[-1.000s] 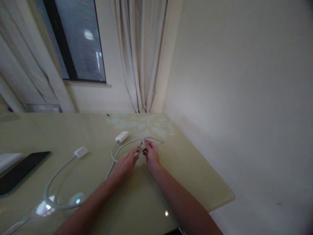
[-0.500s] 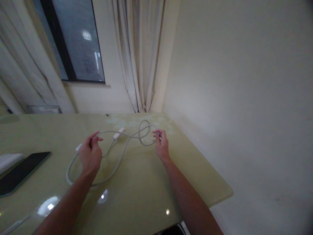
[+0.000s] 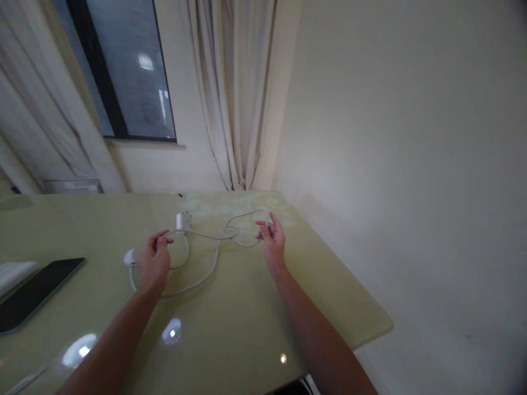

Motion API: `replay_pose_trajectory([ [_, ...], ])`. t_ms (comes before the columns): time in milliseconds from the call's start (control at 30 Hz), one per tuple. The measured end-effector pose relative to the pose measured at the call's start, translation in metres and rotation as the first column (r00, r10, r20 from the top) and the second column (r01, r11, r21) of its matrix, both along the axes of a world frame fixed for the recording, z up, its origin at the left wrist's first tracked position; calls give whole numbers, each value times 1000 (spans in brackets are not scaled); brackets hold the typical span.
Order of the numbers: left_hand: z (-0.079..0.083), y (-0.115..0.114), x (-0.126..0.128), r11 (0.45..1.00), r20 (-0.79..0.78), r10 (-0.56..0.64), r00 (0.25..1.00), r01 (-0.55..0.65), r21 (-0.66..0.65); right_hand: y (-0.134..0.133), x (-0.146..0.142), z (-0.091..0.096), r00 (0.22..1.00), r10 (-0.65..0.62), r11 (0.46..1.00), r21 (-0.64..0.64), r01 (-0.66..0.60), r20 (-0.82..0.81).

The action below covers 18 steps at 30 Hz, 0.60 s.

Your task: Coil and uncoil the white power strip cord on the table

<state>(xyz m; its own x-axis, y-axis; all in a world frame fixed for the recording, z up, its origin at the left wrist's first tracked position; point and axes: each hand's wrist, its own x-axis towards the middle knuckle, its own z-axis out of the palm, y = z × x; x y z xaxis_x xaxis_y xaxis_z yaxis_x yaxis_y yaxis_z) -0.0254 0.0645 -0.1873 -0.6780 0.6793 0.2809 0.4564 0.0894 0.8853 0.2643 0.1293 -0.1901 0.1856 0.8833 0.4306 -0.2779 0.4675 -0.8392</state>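
A white extension cord [image 3: 212, 267] runs in loops between my hands above the table and crosses itself in a loose knot near my right hand. My left hand [image 3: 153, 262] is closed on one stretch of it, thumb against fingers. My right hand [image 3: 273, 244] pinches a bend of the cord, fingers curled inward. Just beyond my left hand is the cord's small white socket block [image 3: 184, 221], its face with holes turned partly toward me. The white plug [image 3: 129, 257] shows to the left of my left hand, its cord passing behind the wrist.
The glossy greenish table [image 3: 230, 334] meets a wall on the right. At left lie a dark flat tablet-like device [image 3: 39, 291] and a white object [image 3: 15, 274]. Another white cable [image 3: 27, 381] is at the lower left. Curtains [image 3: 234, 93] and a window stand behind.
The loop near my right hand has become smaller and flatter. The socket block has swung left and turned, and more of the plug shows. My left hand has dropped slightly.
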Motion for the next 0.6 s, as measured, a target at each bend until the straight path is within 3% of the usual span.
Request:
replay_pose_trajectory([
  [200, 4, 1, 7, 996, -48, -48, 998, 45, -73, -18, -19, -3, 950, 219, 973, 19, -228, 224],
  [333, 4, 0, 9, 977, -277, -88, 957, 28, -213, -29, -29, -11, 873, 239, 946, 103, -309, 425],
  [433, 2, -4, 10, 969, -392, -132, 911, 36, -243, -36, -36, -14, 809, 227, 916, 164, -366, 542],
  [500, -1, -7, 13, 969, -523, -141, 841, 10, -245, -39, -39, -14, 791, 217, 910, 174, -376, 572],
  [600, -10, -11, 21, 975, -737, -120, 665, -60, -213, -40, -39, -11, 821, 198, 930, 162, -330, 536],
])
